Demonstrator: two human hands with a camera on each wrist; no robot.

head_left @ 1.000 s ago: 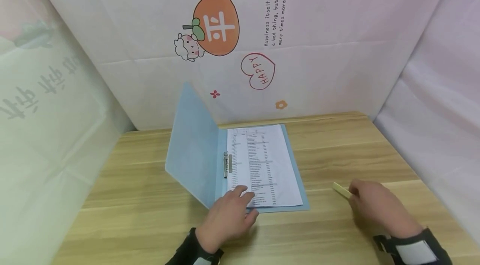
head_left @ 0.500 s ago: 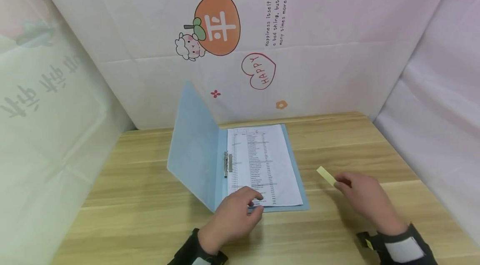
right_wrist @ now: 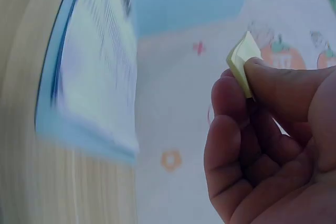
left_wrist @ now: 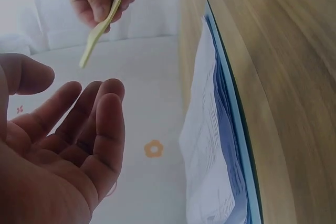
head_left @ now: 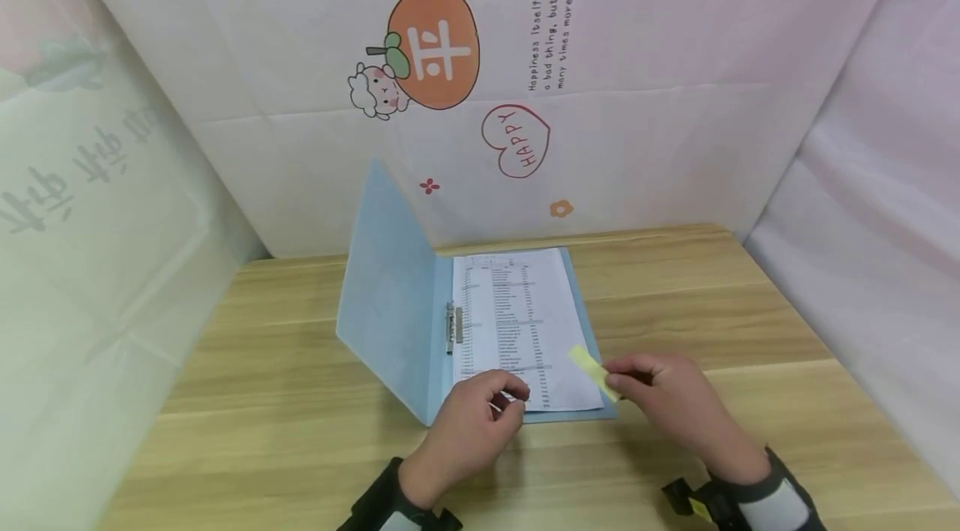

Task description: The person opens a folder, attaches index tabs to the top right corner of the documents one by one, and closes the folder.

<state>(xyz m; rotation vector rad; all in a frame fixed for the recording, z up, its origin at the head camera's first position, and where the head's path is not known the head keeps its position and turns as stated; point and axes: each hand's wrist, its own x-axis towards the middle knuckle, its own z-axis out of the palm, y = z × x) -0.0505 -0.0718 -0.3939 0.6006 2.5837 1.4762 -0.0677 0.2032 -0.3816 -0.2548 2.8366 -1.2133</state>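
Observation:
A narrow pad of yellow sticky notes [head_left: 592, 373] is pinched between the thumb and fingers of my right hand [head_left: 675, 406], over the lower right corner of the printed sheets [head_left: 517, 314]. Those sheets lie in a light blue folder [head_left: 390, 298], whose cover stands raised on the left. A metal clip [head_left: 453, 327] sits along the folder's spine. My left hand [head_left: 476, 423] hovers above the bottom edge of the sheets, holding nothing. Its fingers bend loosely in the left wrist view, with the sticky notes [left_wrist: 98, 35] a short way beyond the fingertips.
Wood-grain tabletop [head_left: 255, 398] surrounds the folder on both sides. A white printed cloth [head_left: 660, 139] hangs behind the table, and more cloth closes off the left and right sides.
My right hand has carried the sticky notes leftward from the table to the folder's right edge. My left hand has lifted slightly and shifted a little right, its fingers bending more.

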